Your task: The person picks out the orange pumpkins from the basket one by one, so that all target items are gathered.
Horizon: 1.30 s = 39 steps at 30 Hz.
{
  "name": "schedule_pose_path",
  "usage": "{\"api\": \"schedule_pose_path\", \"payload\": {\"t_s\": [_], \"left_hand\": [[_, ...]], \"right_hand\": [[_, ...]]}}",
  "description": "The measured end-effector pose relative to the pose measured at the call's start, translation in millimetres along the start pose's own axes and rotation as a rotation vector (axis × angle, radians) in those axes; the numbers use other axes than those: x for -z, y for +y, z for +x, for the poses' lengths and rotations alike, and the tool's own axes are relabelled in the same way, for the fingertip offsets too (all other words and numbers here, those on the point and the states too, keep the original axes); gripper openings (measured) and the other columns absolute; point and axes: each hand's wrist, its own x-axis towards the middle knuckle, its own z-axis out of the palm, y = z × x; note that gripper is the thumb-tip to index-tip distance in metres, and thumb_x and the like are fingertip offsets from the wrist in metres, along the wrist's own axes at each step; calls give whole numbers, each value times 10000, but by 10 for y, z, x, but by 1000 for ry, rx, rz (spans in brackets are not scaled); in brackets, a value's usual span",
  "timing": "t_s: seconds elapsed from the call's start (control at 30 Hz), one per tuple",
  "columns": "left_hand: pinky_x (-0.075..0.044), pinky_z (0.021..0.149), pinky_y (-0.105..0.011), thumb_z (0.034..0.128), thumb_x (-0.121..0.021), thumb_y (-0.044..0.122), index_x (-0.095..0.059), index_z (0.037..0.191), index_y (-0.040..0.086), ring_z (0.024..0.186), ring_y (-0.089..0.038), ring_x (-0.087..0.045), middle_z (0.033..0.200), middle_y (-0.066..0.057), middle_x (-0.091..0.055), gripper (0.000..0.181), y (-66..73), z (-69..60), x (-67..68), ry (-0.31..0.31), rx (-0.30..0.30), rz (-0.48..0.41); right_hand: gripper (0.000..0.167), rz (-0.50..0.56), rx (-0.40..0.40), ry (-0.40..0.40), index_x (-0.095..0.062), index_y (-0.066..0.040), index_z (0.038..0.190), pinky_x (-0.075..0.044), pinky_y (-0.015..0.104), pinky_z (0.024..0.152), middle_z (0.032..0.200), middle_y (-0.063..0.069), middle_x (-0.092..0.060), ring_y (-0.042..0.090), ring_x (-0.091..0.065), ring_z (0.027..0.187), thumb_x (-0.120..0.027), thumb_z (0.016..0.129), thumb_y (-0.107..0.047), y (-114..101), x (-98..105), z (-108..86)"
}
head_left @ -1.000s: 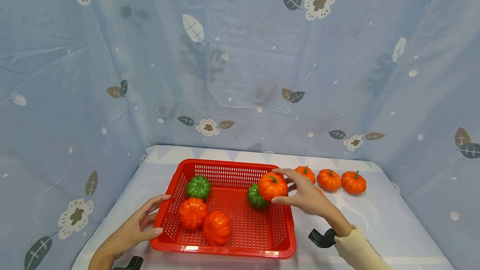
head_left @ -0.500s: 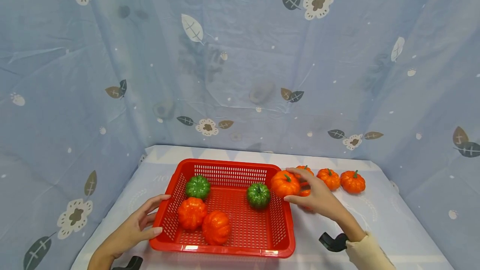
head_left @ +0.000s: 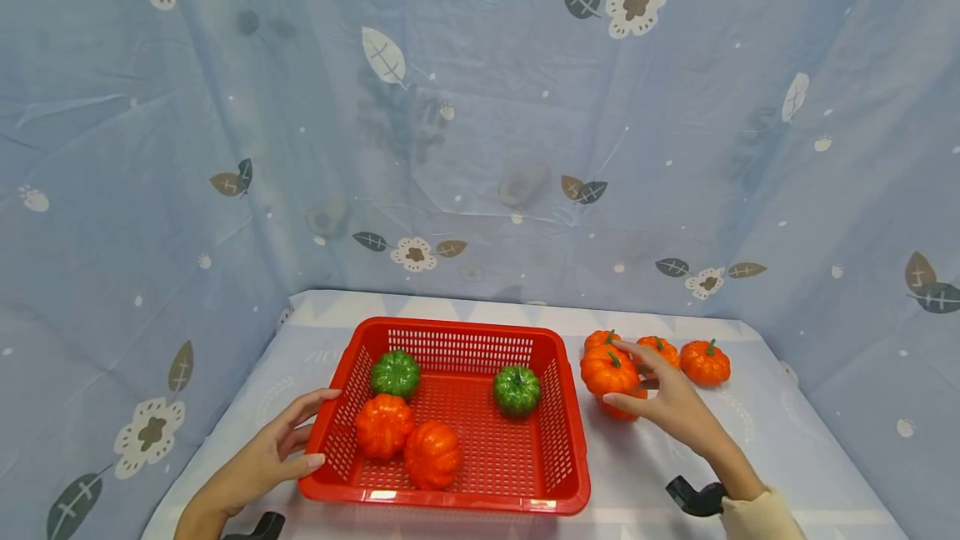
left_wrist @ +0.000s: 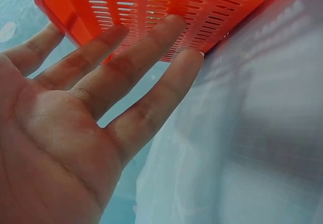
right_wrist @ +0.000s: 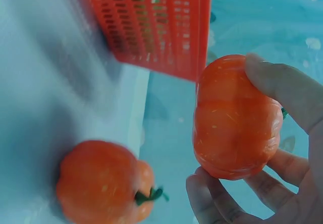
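My right hand (head_left: 671,394) holds a small orange pumpkin (head_left: 609,372) between thumb and fingers, just right of the red basket (head_left: 581,473). In the right wrist view this pumpkin (right_wrist: 237,118) is raised above the table, and another orange pumpkin (right_wrist: 98,183) with a green stem sits below it. My left hand (head_left: 258,457) rests its fingers on the basket's left side; the left wrist view shows those fingers (left_wrist: 151,103) extended against the slotted wall (left_wrist: 166,7). Inside the basket lie two green pumpkins (head_left: 396,374) and two orange ones (head_left: 433,455).
More orange pumpkins stand on the table right of the basket, among them one at the far right (head_left: 705,363) and one behind my right hand (head_left: 660,348). A blue patterned curtain (head_left: 480,148) surrounds the white table (head_left: 787,440) at the back and sides.
My right hand has carried the orange pumpkin rightward from over the basket's right side to outside it, above the table pumpkins. The green pumpkin it partly covered is now fully visible. My left hand stays put.
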Motion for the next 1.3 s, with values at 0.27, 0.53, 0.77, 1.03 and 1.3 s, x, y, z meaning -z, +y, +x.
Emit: {"api": "schedule_pose_path", "payload": {"t_s": [0.27, 0.53, 0.77, 1.03, 1.3], "left_hand": [[-571, 948, -477, 938, -715, 171, -283, 1592, 147, 1346, -529, -447, 1631, -266, -213, 784, 17, 1, 2, -11, -9, -8], [-577, 937, -472, 946, -707, 173, -282, 1590, 153, 1345, -522, -448, 1628, -270, -214, 772, 31, 13, 2, -13, 4, -8], [-570, 949, -476, 941, -712, 191, -279, 1593, 160, 1360, -530, -431, 1636, -254, -210, 783, 29, 4, 1, -6, 6, 5], [-570, 950, -468, 944, -710, 191, -272, 1593, 156, 1364, -536, -422, 1641, -251, -198, 784, 21, -2, 3, -7, 6, 2], [-569, 953, -468, 944, -713, 188, -270, 1597, 165, 1374, -549, -406, 1650, -241, -185, 790, 19, 1, 0, -5, 4, 3]], "right_hand": [[835, -4, -52, 41, -490, -191, 1514, -570, 394, 847, 1501, 161, -489, 327, -623, 1104, -855, 819, -476, 222, 124, -109], [894, 54, -173, 51, -405, -128, 1562, -600, 419, 861, 1466, 261, -462, 424, -576, 1184, -840, 850, -448, 457, 236, -205], [904, 67, -232, 64, -361, -133, 1592, -557, 244, 837, 1430, 279, -481, 417, -538, 1226, -817, 876, -445, 645, 309, -251], [915, 37, -262, 77, -342, -78, 1587, -546, 449, 968, 1452, 299, -450, 430, -498, 1258, -820, 881, -409, 899, 303, -294], [940, 61, -329, 38, -299, -58, 1593, -482, 615, 1017, 1518, 353, -341, 525, -475, 1283, -810, 890, -414, 1096, 250, -301]]}}
